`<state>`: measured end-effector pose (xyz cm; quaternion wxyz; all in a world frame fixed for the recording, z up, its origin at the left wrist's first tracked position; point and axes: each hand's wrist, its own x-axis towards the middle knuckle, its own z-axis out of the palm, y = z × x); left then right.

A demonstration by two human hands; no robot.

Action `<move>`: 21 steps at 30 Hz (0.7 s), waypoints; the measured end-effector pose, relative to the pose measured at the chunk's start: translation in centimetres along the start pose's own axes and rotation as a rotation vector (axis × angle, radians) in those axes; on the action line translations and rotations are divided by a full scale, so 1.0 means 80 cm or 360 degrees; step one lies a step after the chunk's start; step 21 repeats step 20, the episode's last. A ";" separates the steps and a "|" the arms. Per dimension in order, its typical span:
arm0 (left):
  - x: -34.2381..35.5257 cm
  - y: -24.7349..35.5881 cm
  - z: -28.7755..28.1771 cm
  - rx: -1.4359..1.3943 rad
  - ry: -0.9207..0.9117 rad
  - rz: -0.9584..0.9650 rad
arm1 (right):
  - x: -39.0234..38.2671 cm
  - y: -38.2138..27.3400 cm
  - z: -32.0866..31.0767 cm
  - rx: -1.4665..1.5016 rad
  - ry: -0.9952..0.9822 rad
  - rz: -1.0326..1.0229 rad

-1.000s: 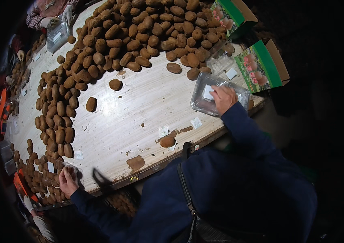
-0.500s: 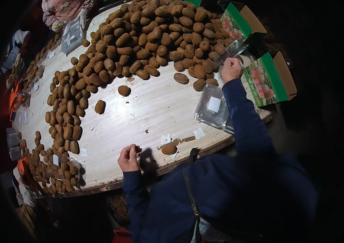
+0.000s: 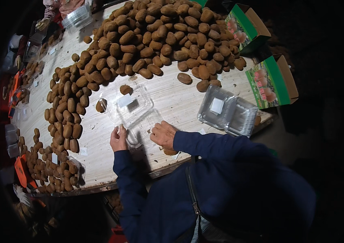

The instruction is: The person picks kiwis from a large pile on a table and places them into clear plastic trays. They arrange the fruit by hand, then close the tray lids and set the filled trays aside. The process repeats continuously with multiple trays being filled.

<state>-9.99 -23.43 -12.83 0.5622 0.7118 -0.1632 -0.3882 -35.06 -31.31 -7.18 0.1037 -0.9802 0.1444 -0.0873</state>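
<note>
An open clear plastic clamshell box [image 3: 142, 106] lies over the table in front of me, with a small white packet [image 3: 125, 101] in its far half. At the near left edge of the box, my left hand [image 3: 119, 139] is closed in a pinch on the thin plastic. My right hand [image 3: 164, 135] has its fingers curled at the near right edge, gripping it. Two loose kiwifruit show by the box: one kiwifruit [image 3: 125, 89] beyond it, another kiwifruit [image 3: 100, 106] partly behind its left side. Under my right wrist, a further kiwifruit [image 3: 170, 152] is mostly covered.
A big kiwifruit heap [image 3: 139, 40] curves along the table's far and left sides. Another open clamshell box [image 3: 241, 116] with a white packet sits at right, before a green carton [image 3: 270, 83]. A co-worker's gloved hand [image 3: 42, 24] is at the far left, near stacked clear boxes [image 3: 77, 18].
My right hand has come from the far right, by the cartons, to the middle with the clear clamshell box. My left hand has shifted slightly left and away from me, to the box's edge.
</note>
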 end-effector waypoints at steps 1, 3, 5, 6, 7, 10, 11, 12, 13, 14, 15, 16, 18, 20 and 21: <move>0.005 -0.013 -0.004 0.0115 -0.0011 -0.0005 | -0.004 0.001 0.000 0.0064 -0.0064 -0.0005; 0.019 -0.030 -0.003 0.0156 0.0005 0.0034 | -0.007 0.007 -0.010 0.0194 -0.0268 -0.0002; 0.034 -0.035 0.003 0.0291 -0.0050 -0.0003 | -0.013 0.020 -0.030 0.0374 0.0305 -0.0012; 0.035 -0.039 0.009 0.0208 -0.0100 0.0107 | -0.021 0.029 -0.042 0.0484 0.0515 0.0001; 0.034 -0.040 0.011 0.0288 -0.0114 0.0159 | -0.029 0.051 -0.057 0.0314 0.0554 0.0142; 0.029 -0.034 0.015 0.0411 -0.0131 0.0177 | -0.050 0.159 -0.104 -0.0161 0.0983 0.0985; 0.026 -0.032 0.016 0.0363 -0.0126 0.0070 | -0.058 0.192 -0.117 -0.0284 0.0903 0.1437; 0.024 -0.027 0.014 0.0269 -0.0146 -0.0017 | -0.063 0.222 -0.128 -0.0100 0.0793 0.1844; 0.023 -0.024 0.014 0.0158 -0.0119 -0.0093 | -0.067 0.246 -0.133 0.0111 0.0645 0.2269; 0.022 -0.021 0.014 0.0125 -0.0180 -0.0077 | -0.069 0.264 -0.134 0.0245 0.0646 0.2344; 0.022 -0.019 0.018 0.0074 -0.0192 -0.0048 | -0.068 0.276 -0.130 0.0381 0.0643 0.2413; 0.021 -0.015 0.019 0.0104 -0.0157 -0.0119 | -0.066 0.283 -0.123 0.0519 0.0638 0.2479; 0.012 -0.009 0.038 0.0191 -0.0124 0.0024 | -0.064 0.288 -0.108 0.0515 0.0699 0.2486; 0.005 0.005 0.049 0.0442 -0.0126 0.0129 | -0.060 0.292 -0.099 0.0507 0.0720 0.2484; 0.005 0.005 0.049 0.0442 -0.0126 0.0129 | -0.060 0.292 -0.099 0.0507 0.0720 0.2484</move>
